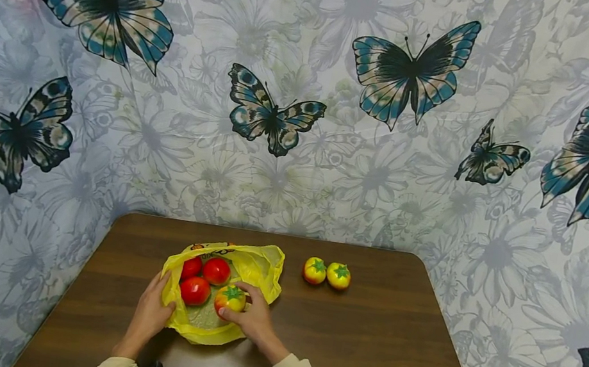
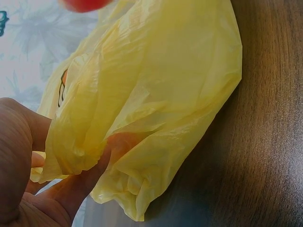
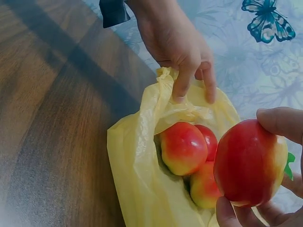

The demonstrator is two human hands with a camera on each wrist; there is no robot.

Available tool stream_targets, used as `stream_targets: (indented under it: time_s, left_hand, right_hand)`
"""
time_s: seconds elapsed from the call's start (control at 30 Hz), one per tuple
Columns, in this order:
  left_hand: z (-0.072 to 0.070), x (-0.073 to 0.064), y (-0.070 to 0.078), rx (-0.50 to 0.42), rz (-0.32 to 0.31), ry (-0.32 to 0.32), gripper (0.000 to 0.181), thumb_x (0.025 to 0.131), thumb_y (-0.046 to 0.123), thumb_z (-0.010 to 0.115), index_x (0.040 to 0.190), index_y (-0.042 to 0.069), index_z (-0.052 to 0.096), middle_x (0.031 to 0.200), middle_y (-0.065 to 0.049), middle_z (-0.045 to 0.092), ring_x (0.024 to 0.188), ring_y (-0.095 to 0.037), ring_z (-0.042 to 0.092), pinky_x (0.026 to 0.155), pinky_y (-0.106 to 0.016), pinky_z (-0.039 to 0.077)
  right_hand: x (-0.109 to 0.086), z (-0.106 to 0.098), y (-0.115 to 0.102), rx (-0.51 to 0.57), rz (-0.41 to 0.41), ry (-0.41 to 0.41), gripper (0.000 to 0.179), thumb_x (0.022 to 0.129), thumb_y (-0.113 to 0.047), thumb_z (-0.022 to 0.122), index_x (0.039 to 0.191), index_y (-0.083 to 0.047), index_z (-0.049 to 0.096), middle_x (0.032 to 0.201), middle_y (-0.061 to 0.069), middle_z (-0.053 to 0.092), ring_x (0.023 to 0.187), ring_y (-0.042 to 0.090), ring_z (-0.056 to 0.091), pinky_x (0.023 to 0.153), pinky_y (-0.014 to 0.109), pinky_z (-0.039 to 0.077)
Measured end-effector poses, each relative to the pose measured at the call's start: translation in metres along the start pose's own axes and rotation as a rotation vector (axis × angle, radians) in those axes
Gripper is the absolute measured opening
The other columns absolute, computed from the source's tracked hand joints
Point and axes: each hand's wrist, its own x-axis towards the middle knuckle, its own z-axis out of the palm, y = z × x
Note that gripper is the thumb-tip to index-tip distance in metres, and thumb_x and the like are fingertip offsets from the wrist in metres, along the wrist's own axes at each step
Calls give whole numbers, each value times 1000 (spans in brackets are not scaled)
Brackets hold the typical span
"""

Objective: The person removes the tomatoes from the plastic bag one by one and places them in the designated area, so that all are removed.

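Observation:
A yellow plastic bag (image 1: 272, 264) lies with its mouth wide open, and three red tomatoes (image 1: 194, 291) sit together inside it. My left hand (image 1: 152, 309) grips the bag's left rim, thumb inside and fingers outside, as the left wrist view (image 2: 19, 161) also shows in part. Over the right side of the bag's mouth, my right hand (image 1: 255, 318) holds a red-and-yellow tomato (image 1: 230, 298) with a green leafy top. In the right wrist view, thumb and fingers pinch this tomato (image 3: 246, 163) above the others.
Two yellow-and-red tomatoes with green tops, a left one (image 1: 314, 270) and a right one (image 1: 339, 276), stand side by side right of the bag. The brown wooden table (image 1: 388, 355) ends at a wall covering (image 1: 377, 178) with butterflies.

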Motion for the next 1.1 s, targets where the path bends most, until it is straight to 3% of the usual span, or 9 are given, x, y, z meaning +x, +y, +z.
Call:
stream_targets:
  time_s: [0.2, 0.43, 0.6, 0.8, 1.0, 1.1]
  left_hand:
    - [0, 0, 0, -2, 6, 7, 76, 83, -3, 59, 151, -8, 26, 157, -33, 21, 140, -52, 29, 115, -62, 25]
    - [0, 0, 1, 11, 21, 14, 76, 82, -3, 60, 150, -9, 26, 156, -33, 22, 139, -52, 30, 114, -62, 26]
    - [0, 1, 1, 22, 21, 16, 76, 82, -2, 60, 150, -9, 27, 155, -33, 23, 139, -52, 31, 114, -62, 27]
    - [1, 1, 1, 13, 17, 13, 76, 82, -2, 59, 151, -8, 26, 156, -33, 22, 140, -52, 30, 115, -61, 27]
    - [1, 0, 1, 1, 25, 19, 76, 81, -4, 60, 150, -9, 27, 156, -33, 22, 140, -51, 31, 115, -61, 26]
    - [2, 0, 0, -3, 27, 22, 77, 81, -4, 60, 150, -9, 27, 156, -33, 23, 140, -51, 31, 115, -61, 26]
  right_hand:
    - [-3, -8, -3, 34, 10, 2, 62, 78, -24, 81, 134, -14, 56, 123, 10, 59, 107, 23, 56, 85, 32, 52]
    - [-6, -19, -1, 48, -32, 20, 64, 78, -21, 82, 135, -11, 54, 125, 11, 58, 108, 23, 57, 86, 31, 53]
    - [-8, -29, 0, 30, -49, 49, 64, 79, -23, 81, 135, -12, 54, 126, 12, 57, 108, 24, 55, 83, 25, 51]
    - [-11, -42, -3, 0, -81, 94, 63, 79, -26, 81, 134, -12, 55, 127, 12, 55, 106, 25, 54, 84, 30, 51]
    - [-10, -52, -2, 17, -106, 144, 62, 78, -16, 81, 134, -9, 54, 126, 14, 54, 106, 26, 54, 86, 25, 52]
    - [-15, -59, -14, 26, -108, 157, 61, 79, -10, 79, 134, -2, 53, 128, 20, 53, 109, 31, 55, 90, 32, 53]
